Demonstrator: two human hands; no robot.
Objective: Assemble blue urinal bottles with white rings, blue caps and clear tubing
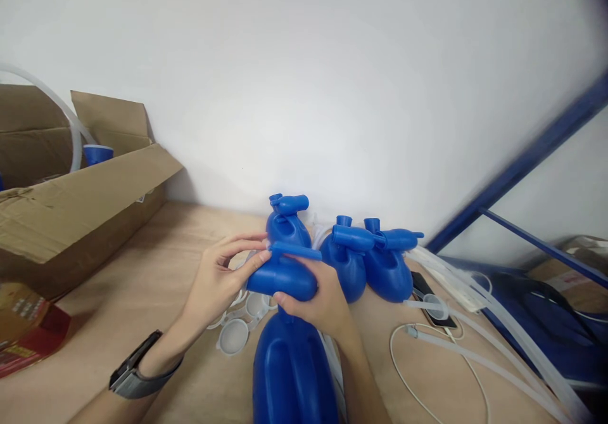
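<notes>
Both hands are on a blue plastic spout piece (280, 278) with a flat strip-like part along its top. My right hand (327, 297) wraps round its right side, thumb in front. At its upper left end, my left hand (232, 265) pinches the edge between thumb and fingertips. Directly below stands a large blue plastic bottle (294, 373), its neck meeting the underside of the spout piece; whether the two are joined I cannot tell. Translucent round caps (234, 336) lie on the table left of the bottle. A dark watch (137, 367) is on my left wrist.
Behind stand more blue bottles (387, 275) with spouts. Clear hoses (494, 354), a white cable (403, 383) and a phone (439, 316) lie on the right. An open cardboard box (95, 202) and a red package (28, 329) are on the left. A blue frame bar (532, 151) slants at right.
</notes>
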